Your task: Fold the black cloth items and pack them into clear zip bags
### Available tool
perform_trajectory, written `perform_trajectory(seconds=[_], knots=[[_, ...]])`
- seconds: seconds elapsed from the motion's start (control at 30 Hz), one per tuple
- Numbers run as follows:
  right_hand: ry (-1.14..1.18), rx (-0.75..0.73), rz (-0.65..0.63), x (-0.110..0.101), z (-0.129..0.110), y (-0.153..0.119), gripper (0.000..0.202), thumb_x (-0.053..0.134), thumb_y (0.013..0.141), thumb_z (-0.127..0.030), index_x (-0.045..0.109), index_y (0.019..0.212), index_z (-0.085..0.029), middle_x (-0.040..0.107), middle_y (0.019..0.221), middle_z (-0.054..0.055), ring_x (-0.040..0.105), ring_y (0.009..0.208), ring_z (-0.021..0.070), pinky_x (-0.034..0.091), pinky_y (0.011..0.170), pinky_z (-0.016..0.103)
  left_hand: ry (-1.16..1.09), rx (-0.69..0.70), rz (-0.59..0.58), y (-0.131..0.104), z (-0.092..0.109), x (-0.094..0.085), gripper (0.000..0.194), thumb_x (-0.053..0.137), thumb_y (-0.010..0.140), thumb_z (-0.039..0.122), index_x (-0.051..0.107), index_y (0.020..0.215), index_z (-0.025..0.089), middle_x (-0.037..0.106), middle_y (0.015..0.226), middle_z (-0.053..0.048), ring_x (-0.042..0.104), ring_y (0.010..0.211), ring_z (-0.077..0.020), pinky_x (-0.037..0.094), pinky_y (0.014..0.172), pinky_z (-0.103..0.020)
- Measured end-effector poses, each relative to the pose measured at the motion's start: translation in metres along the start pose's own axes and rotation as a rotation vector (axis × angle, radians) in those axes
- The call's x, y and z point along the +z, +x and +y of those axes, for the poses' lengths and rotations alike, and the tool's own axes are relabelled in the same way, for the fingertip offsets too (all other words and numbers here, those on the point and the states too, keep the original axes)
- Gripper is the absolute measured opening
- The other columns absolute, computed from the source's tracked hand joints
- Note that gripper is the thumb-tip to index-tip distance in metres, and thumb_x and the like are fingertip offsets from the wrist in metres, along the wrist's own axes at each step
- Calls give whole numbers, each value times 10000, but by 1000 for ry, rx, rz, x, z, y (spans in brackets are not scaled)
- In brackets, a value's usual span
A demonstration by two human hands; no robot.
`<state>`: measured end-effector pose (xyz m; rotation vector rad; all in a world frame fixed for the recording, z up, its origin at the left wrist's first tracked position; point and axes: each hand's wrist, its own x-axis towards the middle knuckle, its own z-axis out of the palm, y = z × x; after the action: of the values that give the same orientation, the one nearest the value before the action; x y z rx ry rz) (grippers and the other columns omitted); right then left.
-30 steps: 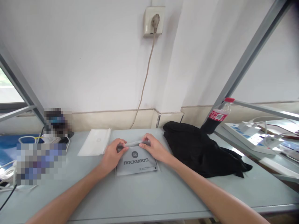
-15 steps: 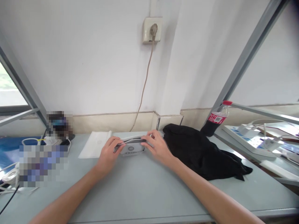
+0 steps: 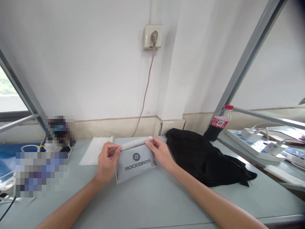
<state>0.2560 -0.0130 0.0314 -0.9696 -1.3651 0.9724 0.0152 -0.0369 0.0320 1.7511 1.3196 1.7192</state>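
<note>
A grey pouch (image 3: 135,163) marked ROCKBROS is held up over the desk, its printed face towards me and its top edge folded or rolled. My left hand (image 3: 107,160) pinches the pouch's upper left corner between thumb and fingers. At the upper right corner, my right hand (image 3: 162,153) grips the same edge, thumb in front. A white translucent sheet or bag (image 3: 91,152) lies on the desk behind my left hand. Whatever the pouch may contain is hidden.
Black cloth (image 3: 205,159) lies right of my right hand, with a cola bottle (image 3: 218,123) behind it. A power strip (image 3: 252,146) with plugs is at the far right. Cables and blurred items sit at the left. A cord hangs from the wall socket (image 3: 152,37).
The pouch has tilted so its printed face shows much more fully. Both hands still hold its top edge, and my left hand has turned slightly. The view has shifted a little.
</note>
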Motion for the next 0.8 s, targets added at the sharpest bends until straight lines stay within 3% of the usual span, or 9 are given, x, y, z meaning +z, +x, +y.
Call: perform_trajectory(seconds=[0.07,0.13,0.23,0.33,0.4,0.47,0.53,0.63,0.8], knots=[[53,85,8,2,4,2,483,678,866,-706,634,884,-225,623,793,17,552,715,197,447,651,322,4,-4,23,-2,-2,3,242,640,977,490,611,1002,250,629,940,-18,615,810,-177,490,700,-285],[76,115,59,1,10,5,493,667,861,-718,611,822,-229,561,743,-4,493,669,177,400,611,307,25,-48,-39,1,-5,4,244,620,982,484,610,1073,258,612,907,-8,607,799,-178,482,704,-287],[15,108,61,-4,14,8,487,705,834,-694,580,774,-227,495,723,-22,439,665,159,352,601,288,-20,-188,-356,10,-10,0,274,629,961,471,618,1112,244,535,732,37,562,689,-160,454,657,-273],[-77,190,-180,-6,10,5,487,730,822,-671,591,753,-210,494,717,-30,430,669,144,343,616,276,-124,-459,-776,14,-14,-4,400,632,942,557,613,1159,222,601,757,22,586,656,-158,453,592,-264],[-118,254,-428,-3,5,-1,474,724,838,-661,632,783,-199,527,725,-26,442,672,140,350,627,272,-163,-557,-911,11,-15,-2,495,593,935,664,618,1112,202,668,871,-27,614,661,-162,457,547,-262],[-157,252,-612,3,2,-8,455,715,858,-640,648,790,-195,521,711,-29,424,663,134,335,620,270,-147,-517,-926,3,-15,2,547,551,930,731,604,978,189,669,813,-29,581,595,-144,427,511,-251],[-191,218,-687,9,1,-13,439,718,867,-607,624,748,-195,468,669,-43,373,637,124,296,594,269,-103,-436,-910,-4,-14,8,549,535,934,744,564,895,197,600,653,18,486,503,-117,360,481,-238],[-179,235,-672,14,3,-17,426,733,858,-571,600,715,-192,426,640,-56,333,611,114,260,573,271,-87,-399,-900,-10,-11,13,535,529,939,741,536,886,208,535,597,55,408,475,-104,301,477,-237],[-98,305,-547,15,8,-15,397,746,828,-567,663,763,-184,513,663,-35,418,627,128,309,586,267,-67,-429,-928,-4,-7,9,547,519,937,752,480,834,216,490,634,60,378,526,-107,292,514,-248]])
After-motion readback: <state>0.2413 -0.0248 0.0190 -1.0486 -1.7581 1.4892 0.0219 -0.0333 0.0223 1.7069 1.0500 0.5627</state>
